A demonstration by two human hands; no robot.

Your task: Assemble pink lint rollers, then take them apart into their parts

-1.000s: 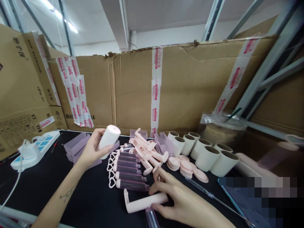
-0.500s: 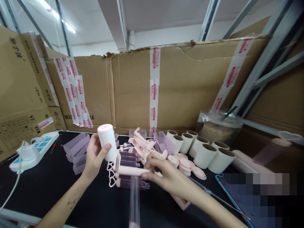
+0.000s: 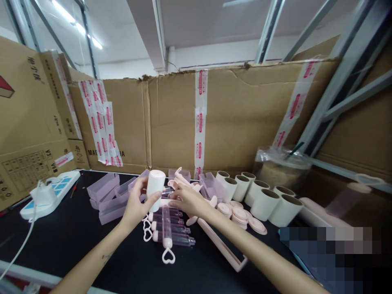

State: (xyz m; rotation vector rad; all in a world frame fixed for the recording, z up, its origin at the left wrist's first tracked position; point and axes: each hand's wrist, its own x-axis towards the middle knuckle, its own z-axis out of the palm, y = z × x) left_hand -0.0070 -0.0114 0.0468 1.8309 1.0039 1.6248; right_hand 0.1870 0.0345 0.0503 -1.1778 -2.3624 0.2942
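Note:
My left hand is wrapped round a white cylinder with a pale pink top, held upright above the table. To its right, my right hand pinches a pale pink plastic piece, partly hidden by the fingers. A clear purplish tube with a pink heart-shaped ring points down from that piece; whether the two are joined I cannot tell. Beneath it lie several similar tubes with heart rings at their left ends. Pink plastic parts are heaped just behind my right hand.
Translucent purple trays stand at left and behind. On the right are white open cylinders, pink discs and a pink frame. A power strip sits far left. Cardboard walls the back.
Both hands have moved away from me, the left also rightward with the white cylinder. The pink piece and tube are farther back, and the tube's heart ring now shows.

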